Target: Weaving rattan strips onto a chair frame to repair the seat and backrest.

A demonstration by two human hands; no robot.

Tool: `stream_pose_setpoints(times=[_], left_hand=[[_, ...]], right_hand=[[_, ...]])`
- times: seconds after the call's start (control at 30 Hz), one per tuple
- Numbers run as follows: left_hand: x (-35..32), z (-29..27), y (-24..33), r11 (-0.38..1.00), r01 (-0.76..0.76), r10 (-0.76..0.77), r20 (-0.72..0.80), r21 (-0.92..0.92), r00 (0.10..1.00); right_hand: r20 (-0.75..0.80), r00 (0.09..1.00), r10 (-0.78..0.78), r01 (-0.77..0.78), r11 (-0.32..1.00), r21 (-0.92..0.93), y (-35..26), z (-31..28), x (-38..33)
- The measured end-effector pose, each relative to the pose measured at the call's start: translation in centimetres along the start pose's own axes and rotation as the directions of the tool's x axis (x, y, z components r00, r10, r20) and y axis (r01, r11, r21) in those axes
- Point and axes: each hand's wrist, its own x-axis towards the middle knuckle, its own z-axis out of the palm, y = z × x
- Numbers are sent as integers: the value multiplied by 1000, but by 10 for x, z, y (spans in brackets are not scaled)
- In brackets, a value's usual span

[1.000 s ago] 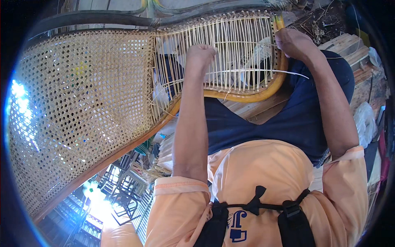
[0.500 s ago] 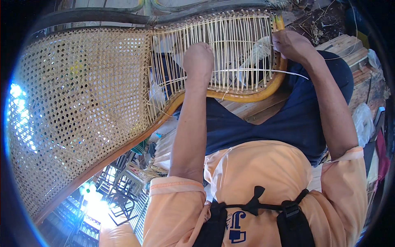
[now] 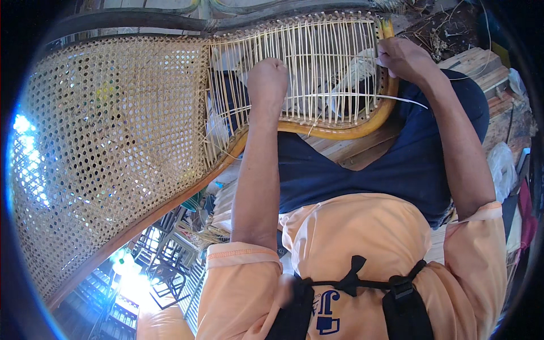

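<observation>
Woven cane (image 3: 113,113) filled the left, cut off at the picture's dark border. At upper centre, the left hand (image 3: 267,85) was clenched over strands (image 3: 317,55), its fingertips hidden; they looked light, springy and snappable, best pinched singly. The stiff-looking wooden frame (image 3: 340,134) offered its curved edge for holding. At upper right, the right hand (image 3: 405,58) was curled closed over it, any strand inside indiscernible.

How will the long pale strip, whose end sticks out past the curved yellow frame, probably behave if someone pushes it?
The strip is probably springy, not floppy, because its free end keeps a smooth curve beyond the frame. It looks light, being so thin. Pushed lengthwise, it might drag a little, since it crosses many strands.
</observation>
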Motion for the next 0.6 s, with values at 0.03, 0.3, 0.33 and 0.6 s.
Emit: stream_pose_setpoints(times=[0.03,0.3,0.33,0.6], left_hand=[[-1,0,0,999,26,-28,57,41,998],[11,2,-16,917,301,-233,263,-262,936],[12,2,-17,903,329,-246,294,-277,924],[3,2,-13,984,-150,162,-139,98,977]], right_hand=[[195,971,141,-142,990,-7,-7,-8,0],[30,1000,-8,6,998,59,21,10,3],[50,998,-31,30,999,22,23,13,6],[26,999,23,-18,984,-177,-2,13,10]])
